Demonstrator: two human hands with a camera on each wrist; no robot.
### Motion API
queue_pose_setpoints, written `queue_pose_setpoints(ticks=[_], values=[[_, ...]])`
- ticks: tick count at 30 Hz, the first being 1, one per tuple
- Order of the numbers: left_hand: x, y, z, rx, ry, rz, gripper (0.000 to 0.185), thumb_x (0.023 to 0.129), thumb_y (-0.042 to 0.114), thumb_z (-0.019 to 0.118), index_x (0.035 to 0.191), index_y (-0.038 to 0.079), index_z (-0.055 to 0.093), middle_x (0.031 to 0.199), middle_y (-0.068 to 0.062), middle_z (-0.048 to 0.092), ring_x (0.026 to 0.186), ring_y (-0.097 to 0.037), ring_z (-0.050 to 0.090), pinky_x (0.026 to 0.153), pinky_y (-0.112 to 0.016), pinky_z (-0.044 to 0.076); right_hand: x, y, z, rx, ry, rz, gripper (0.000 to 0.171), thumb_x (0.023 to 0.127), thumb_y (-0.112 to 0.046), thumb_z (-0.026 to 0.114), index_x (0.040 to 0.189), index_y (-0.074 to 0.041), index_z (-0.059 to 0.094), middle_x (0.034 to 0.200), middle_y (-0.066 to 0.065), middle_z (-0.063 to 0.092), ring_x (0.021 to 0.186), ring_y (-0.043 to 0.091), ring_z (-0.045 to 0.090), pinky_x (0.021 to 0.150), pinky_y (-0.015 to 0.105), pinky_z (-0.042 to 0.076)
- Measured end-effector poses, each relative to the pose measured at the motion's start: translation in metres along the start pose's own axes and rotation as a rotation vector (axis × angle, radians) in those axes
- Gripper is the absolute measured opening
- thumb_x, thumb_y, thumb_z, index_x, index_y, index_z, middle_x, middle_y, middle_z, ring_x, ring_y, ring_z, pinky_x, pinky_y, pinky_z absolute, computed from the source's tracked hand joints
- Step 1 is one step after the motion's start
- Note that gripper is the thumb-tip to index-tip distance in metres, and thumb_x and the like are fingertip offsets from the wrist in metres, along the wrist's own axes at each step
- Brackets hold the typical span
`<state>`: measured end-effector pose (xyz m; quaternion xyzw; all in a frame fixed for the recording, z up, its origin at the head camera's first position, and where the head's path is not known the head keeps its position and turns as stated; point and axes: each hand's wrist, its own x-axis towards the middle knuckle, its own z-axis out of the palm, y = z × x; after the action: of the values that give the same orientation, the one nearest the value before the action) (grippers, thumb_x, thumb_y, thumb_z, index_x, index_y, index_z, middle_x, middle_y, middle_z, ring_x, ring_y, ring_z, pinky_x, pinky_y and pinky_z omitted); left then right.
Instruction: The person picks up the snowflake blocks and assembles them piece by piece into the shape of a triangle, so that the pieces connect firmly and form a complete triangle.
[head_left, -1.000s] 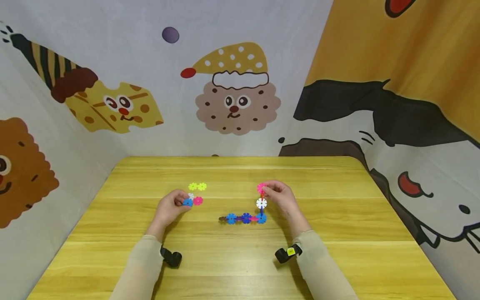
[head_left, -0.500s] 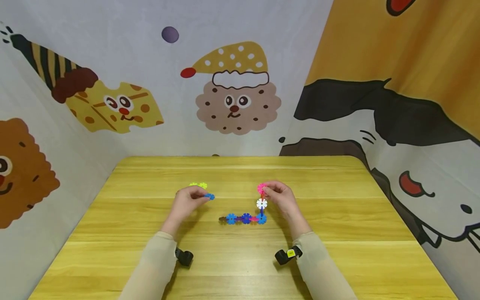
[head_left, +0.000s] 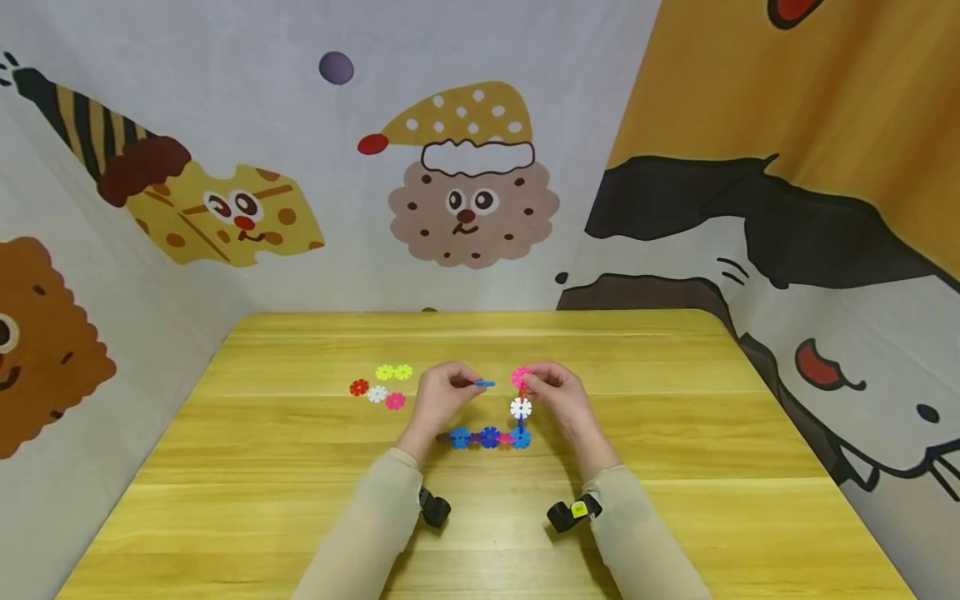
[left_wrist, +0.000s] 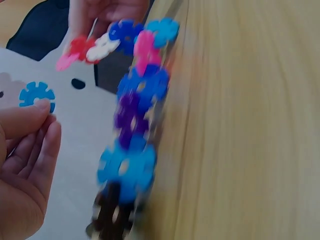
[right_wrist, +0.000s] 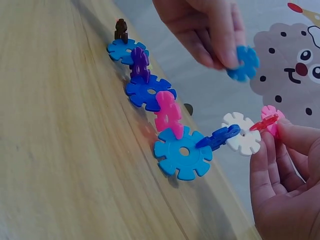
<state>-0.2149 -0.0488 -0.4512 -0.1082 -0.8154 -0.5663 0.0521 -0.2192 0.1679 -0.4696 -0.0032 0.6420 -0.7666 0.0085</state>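
An L-shaped chain of snowflake discs (head_left: 487, 436) lies on the yellow table (head_left: 480, 517): blue, purple and pink pieces flat, then a white disc (head_left: 521, 407) and a pink disc (head_left: 520, 377) rising at its right end. My right hand (head_left: 558, 398) pinches that pink end disc (right_wrist: 271, 120). My left hand (head_left: 442, 396) pinches a loose light-blue disc (head_left: 484, 383), held just left of the pink end and above the chain. The same blue disc (right_wrist: 242, 63) hangs over the chain in the right wrist view, and in the left wrist view the disc (left_wrist: 37, 94) sits at my fingertips.
Several loose discs lie left of my hands: two yellow-green (head_left: 393, 372), one red (head_left: 359, 387), one white (head_left: 377, 393), one pink (head_left: 395, 401). Cartoon-printed fabric walls close in the table on three sides.
My left hand picked a light-blue disc from the loose pile and carried it right, to just beside the pink end. The right hand kept its grip and stayed put.
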Motion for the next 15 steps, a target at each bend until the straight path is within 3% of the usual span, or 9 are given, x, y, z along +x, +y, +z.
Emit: queue_pose_setpoints(ticks=[7,15], values=[[0.008,0.0,0.022,-0.019,0.077,0.022,0.006,0.081,0.002,0.08,0.08,0.005,0.075,0.08,-0.002,0.07,0.074,-0.016,0.064,0.066,-0.029,0.055,-0.001,0.001,0.003,-0.044,0.012,-0.02,0.019,0.093,0.0,0.068,0.109,0.01,0.065,0.083,0.001,0.066,0.074,0.012,0.062,0.07,0.025,0.056],[0.011,0.001,0.031,-0.006,0.109,0.045,0.008,0.078,-0.001,0.081,0.076,0.003,0.074,0.078,-0.004,0.07,0.071,-0.015,0.062,0.067,-0.028,0.055,-0.003,0.0,0.005,-0.054,0.023,-0.046,0.018,0.091,0.0,0.07,0.106,0.009,0.067,0.082,0.001,0.067,0.073,0.013,0.063,0.069,0.025,0.056]])
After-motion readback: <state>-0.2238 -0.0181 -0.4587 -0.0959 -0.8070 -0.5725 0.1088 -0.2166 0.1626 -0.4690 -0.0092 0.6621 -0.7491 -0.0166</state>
